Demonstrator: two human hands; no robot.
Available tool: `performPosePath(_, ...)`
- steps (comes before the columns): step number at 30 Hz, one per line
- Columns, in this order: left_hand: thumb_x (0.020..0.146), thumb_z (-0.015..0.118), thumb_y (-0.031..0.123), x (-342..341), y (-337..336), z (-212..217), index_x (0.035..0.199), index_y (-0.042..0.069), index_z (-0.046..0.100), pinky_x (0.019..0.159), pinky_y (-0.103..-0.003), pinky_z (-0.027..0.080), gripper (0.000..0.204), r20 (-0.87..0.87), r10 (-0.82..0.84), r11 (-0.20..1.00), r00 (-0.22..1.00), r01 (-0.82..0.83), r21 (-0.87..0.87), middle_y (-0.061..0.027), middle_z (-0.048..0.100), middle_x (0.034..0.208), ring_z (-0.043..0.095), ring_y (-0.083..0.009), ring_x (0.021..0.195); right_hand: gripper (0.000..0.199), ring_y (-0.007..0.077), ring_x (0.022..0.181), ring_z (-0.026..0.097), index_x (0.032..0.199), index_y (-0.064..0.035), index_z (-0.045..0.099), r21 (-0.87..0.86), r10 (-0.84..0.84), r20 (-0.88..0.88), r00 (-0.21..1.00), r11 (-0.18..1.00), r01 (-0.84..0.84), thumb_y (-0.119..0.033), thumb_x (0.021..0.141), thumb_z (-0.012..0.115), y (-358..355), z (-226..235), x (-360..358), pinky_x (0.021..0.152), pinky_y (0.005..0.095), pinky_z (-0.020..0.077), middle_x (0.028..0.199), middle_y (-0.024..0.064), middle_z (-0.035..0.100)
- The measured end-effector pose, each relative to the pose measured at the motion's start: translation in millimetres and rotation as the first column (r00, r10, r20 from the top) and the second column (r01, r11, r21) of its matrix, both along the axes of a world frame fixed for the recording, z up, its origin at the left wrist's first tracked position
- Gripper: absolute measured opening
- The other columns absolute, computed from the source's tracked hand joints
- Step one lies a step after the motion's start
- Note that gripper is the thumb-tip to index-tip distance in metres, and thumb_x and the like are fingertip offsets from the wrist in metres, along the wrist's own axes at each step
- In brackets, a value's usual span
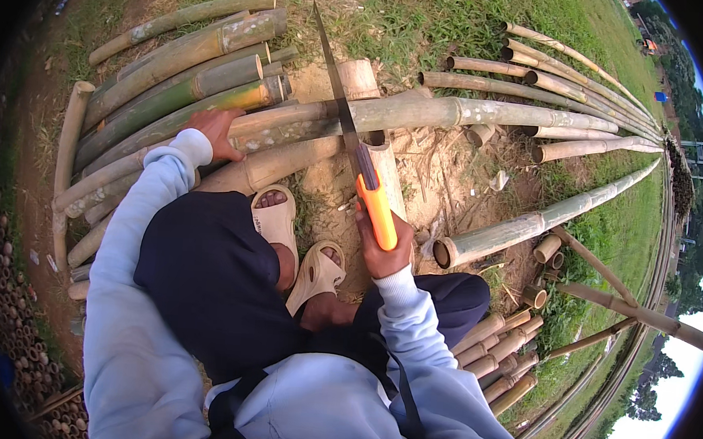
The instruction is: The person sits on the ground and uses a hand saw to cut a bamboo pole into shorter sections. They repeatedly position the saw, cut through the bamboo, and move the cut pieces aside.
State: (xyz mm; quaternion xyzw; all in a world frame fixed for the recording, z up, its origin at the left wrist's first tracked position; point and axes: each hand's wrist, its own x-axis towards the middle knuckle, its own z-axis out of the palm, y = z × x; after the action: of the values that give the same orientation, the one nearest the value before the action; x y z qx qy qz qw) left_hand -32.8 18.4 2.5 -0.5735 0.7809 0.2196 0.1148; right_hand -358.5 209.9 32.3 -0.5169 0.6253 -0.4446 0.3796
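My right hand [386,250] is closed round the orange handle of a hand saw [377,209]. Its long dark blade points away from me and crosses a bamboo pole [422,113] that runs from left to right in front of me. Whether the teeth are cutting into the pole cannot be made out. My left hand [217,131] grips the same pole to the left of the blade, with thumb and fingers spread over it. Short bamboo pieces [358,79] lie under and behind the pole near the blade. A thick bamboo length [278,164] sits just nearer to me.
Cut bamboo lengths [190,89] are stacked at the left. Several long poles [585,93] stretch away at the right, with another thick pole [528,230] nearer. More cut pieces [500,349] lie by my right knee. My sandalled feet [316,274] are close below the blade.
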Motion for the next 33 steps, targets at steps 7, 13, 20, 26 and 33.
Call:
performPosePath(7, 0.056, 0.088, 0.054, 9.4, -2.3, -17.0, 0.135, 0.007, 0.061, 0.105, -0.049, 0.048, 0.096, -0.009, 0.029, 0.997, 1.0, -0.03, -0.072, -0.021, 0.067, 0.127, 0.064, -0.0382, 0.119, 0.024, 0.0208, 0.079, 0.07, 0.108, 0.0012, 0.071, 0.005, 0.055, -0.066, 0.996, 0.998, -0.055, -0.015, 0.092, 0.076, 29.0, -21.7, -15.6, 0.075, 0.0334, 0.0539, 0.086, 0.0152, 0.073)
performPosePath(13, 0.056, 0.087, 0.055, 10.4, 5.1, -9.1, 0.137, 0.008, 0.061, 0.105, -0.049, 0.048, 0.098, 0.03, 0.024, 0.999, 0.999, -0.024, -0.026, -0.0205, 0.066, 0.13, 0.063, -0.0385, 0.12, 0.028, 0.0317, 0.083, 0.076, 0.116, -0.0059, 0.073, 0.096, 0.06, -0.073, 0.996, 0.994, -0.053, -0.016, 0.089, 0.074, 151.5, 44.1, -42.1, 0.074, 0.0375, 0.0574, 0.089, 0.0173, 0.074)
performPosePath(20, 0.059, 0.089, 0.056, 4.8, -3.1, -13.8, 0.134, 0.008, 0.063, 0.101, -0.045, 0.052, 0.093, 0.054, -0.022, 0.995, 0.998, 0.027, -0.093, -0.0197, 0.069, 0.125, 0.066, -0.0386, 0.114, 0.024, 0.043, 0.072, 0.067, 0.09, -0.0007, 0.07, -0.11, 0.039, -0.154, 0.987, 0.992, -0.056, -0.024, 0.089, 0.075, -57.1, -29.4, 9.9, 0.065, 0.0452, 0.0526, 0.076, 0.023, 0.068)
performPosePath(26, 0.056, 0.089, 0.057, 21.7, -8.1, -12.3, 0.131, 0.008, 0.065, 0.099, -0.046, 0.052, 0.092, 0.032, 0.001, 0.989, 0.999, 0.004, -0.147, -0.0207, 0.07, 0.122, 0.067, -0.0388, 0.112, 0.026, 0.0328, 0.079, 0.075, 0.109, -0.0026, 0.072, -0.001, 0.068, -0.108, 0.992, 0.998, -0.068, -0.017, 0.087, 0.077, 89.0, 6.7, -24.8, 0.071, 0.0401, 0.0566, 0.085, 0.0181, 0.073)
performPosePath(33, 0.057, 0.086, 0.049, 10.1, 1.0, -15.8, 0.132, 0.007, 0.063, 0.102, -0.049, 0.05, 0.089, -0.01, 0.019, 0.999, 1.0, -0.02, -0.047, -0.0225, 0.069, 0.123, 0.065, -0.0402, 0.114, 0.015, 0.0279, 0.067, 0.071, 0.101, 0.0024, 0.071, 0.003, 0.055, -0.101, 0.993, 0.998, -0.055, -0.008, 0.09, 0.072, 75.7, 22.8, -27.0, 0.064, 0.0359, 0.0541, 0.075, 0.0165, 0.069)
